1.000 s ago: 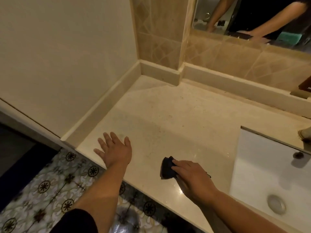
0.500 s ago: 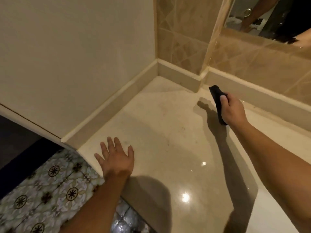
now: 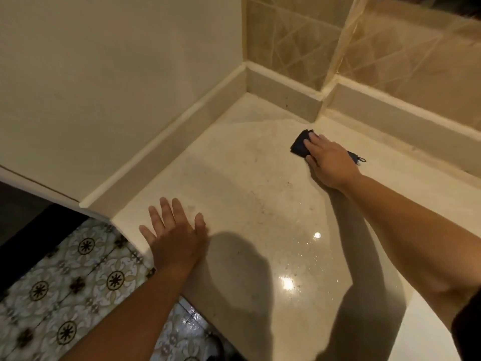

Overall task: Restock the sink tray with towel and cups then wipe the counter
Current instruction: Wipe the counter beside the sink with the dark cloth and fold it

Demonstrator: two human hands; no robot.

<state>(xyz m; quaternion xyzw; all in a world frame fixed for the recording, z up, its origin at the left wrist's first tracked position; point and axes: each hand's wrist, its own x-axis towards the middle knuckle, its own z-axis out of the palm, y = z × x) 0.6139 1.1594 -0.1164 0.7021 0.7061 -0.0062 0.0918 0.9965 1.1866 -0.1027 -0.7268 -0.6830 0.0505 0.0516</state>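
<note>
The right hand [image 3: 328, 162] pressed a dark folded cloth [image 3: 300, 146] flat on the cream stone counter [image 3: 247, 183], upper right of frame, its long axis running upper-left to lower-right; the left hand [image 3: 177, 235] lay open, empty.

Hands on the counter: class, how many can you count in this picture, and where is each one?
2. The left hand lies flat and open near the counter's front edge. The right hand presses a dark cloth near the back corner. None seem hidden.
</note>
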